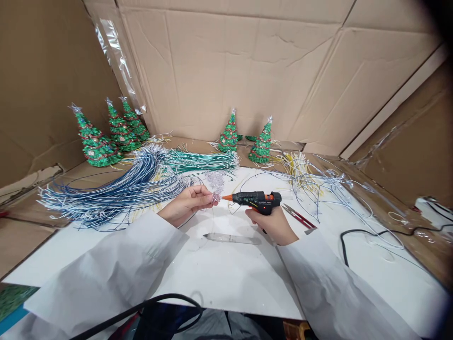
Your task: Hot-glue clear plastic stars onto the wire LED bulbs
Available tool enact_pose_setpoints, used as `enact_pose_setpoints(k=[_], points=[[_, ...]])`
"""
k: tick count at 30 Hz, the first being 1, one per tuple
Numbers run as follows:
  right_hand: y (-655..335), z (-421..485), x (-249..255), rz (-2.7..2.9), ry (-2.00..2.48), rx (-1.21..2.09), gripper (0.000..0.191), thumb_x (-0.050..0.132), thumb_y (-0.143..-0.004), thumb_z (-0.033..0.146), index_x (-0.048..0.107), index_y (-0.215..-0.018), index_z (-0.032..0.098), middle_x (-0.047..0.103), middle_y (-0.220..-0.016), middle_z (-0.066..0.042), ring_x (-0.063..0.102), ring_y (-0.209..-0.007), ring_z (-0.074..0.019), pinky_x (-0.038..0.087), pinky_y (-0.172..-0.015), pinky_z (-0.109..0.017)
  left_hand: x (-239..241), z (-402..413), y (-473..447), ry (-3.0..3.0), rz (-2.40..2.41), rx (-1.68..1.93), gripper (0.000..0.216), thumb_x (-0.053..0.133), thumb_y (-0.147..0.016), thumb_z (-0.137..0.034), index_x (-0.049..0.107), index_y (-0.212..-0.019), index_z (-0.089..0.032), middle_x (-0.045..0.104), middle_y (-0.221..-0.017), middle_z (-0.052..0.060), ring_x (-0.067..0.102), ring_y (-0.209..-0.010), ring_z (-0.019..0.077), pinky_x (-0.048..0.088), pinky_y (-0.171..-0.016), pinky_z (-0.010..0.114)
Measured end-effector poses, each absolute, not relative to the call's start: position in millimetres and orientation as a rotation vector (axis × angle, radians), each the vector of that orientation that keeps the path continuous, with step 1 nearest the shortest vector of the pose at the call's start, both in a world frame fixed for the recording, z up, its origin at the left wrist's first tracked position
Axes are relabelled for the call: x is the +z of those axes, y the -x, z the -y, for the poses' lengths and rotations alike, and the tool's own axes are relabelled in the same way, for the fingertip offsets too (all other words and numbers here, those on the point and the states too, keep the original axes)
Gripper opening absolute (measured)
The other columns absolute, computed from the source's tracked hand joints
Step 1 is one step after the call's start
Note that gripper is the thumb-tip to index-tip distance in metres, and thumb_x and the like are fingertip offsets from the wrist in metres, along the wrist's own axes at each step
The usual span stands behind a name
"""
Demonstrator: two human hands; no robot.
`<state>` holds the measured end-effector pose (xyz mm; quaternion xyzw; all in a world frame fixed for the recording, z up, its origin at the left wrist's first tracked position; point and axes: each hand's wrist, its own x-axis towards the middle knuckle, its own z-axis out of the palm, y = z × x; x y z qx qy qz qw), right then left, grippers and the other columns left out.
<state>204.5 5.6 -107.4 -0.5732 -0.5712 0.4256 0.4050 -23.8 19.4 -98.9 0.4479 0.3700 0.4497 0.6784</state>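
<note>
My right hand grips a black hot glue gun whose orange nozzle points left. Pinched in the fingertips of my left hand is a small clear, pinkish star-shaped ornament. The nozzle tip is at the ornament's right side; whether they touch I cannot tell. Just behind it lies a pile of clear pieces. Below both hands, a grey pen-like tool with a dark pointed tip rests on the white board. Red-handled thread snips lie right of my right hand.
Bundles of blue wires and green wires lie at left and centre back. Yellow and white wires spread at right. Several small decorated Christmas trees stand along the cardboard wall. A black cable crosses the right side.
</note>
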Motion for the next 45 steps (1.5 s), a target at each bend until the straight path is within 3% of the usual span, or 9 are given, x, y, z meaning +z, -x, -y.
enact_pose_setpoints(k=[14,29,36,45], points=[[-208.6,-8.5,-117.4,1.498,1.476,0.912,0.004,0.056,-0.057,0.020,0.052,-0.055,0.019,0.050,-0.047,0.005,0.045,-0.044,-0.0114,0.035,-0.042,-0.023,-99.8,-18.2,18.0,-1.181,-0.876,1.077,0.019,0.079,-0.060,-0.021,0.062,-0.060,-0.012,0.071,-0.066,0.003,0.064,-0.064,0.0115,0.045,-0.063,0.021],[-209.7,-9.2,-120.7,1.504,1.487,0.872,0.008,0.056,-0.058,0.021,0.048,-0.057,0.020,0.042,-0.042,0.007,0.041,-0.041,-0.0110,0.034,-0.041,-0.024,-103.6,-19.1,18.2,-1.172,-0.900,1.062,0.023,0.081,-0.057,-0.023,0.061,-0.060,-0.012,0.071,-0.066,0.004,0.064,-0.064,0.0127,0.046,-0.063,0.023],[-208.6,-8.6,-120.8,1.478,1.388,0.910,0.005,0.059,-0.058,0.020,0.054,-0.060,0.018,0.051,-0.052,0.004,0.048,-0.050,-0.0125,0.040,-0.048,-0.025,-102.4,-18.1,17.5,-1.154,-0.891,1.089,0.022,0.080,-0.058,-0.023,0.060,-0.060,-0.013,0.070,-0.066,0.002,0.063,-0.064,0.0124,0.044,-0.063,0.022],[-202.6,-4.3,-119.6,1.460,1.266,0.946,0.023,0.068,-0.063,0.032,0.066,-0.076,0.013,0.069,-0.075,-0.007,0.061,-0.070,-0.0203,0.049,-0.068,-0.033,-103.4,-18.3,16.8,-1.138,-0.938,1.158,0.021,0.079,-0.060,-0.026,0.063,-0.062,-0.013,0.068,-0.065,0.002,0.061,-0.064,0.0121,0.043,-0.066,0.023]])
